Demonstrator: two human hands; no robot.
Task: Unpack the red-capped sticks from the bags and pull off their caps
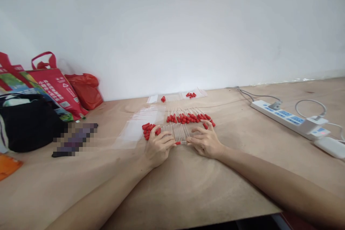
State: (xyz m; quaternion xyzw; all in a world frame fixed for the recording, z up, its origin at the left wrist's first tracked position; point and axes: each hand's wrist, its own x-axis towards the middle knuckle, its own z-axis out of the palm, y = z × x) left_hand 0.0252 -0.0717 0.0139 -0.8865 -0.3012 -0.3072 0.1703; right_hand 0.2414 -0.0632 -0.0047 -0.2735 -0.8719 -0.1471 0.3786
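Pinched mid-frame between left hand (pixel 161 146) and right hand (pixel 206 141) — one red-tipped stick (pixel 178 143) — and from my end I'd guess the red-ended row (pixel 185 118) above is done, bare sticks (pixel 178 132) left.

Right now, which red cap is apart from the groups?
The single red cap in the near gap between left hand and right hand; the other red caps lie grouped farther back.

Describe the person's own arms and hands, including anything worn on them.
Both the left hand and right hand are bare, without gloves; no rings can be made out. The left forearm and right forearm show no sleeves, watch or bracelet.
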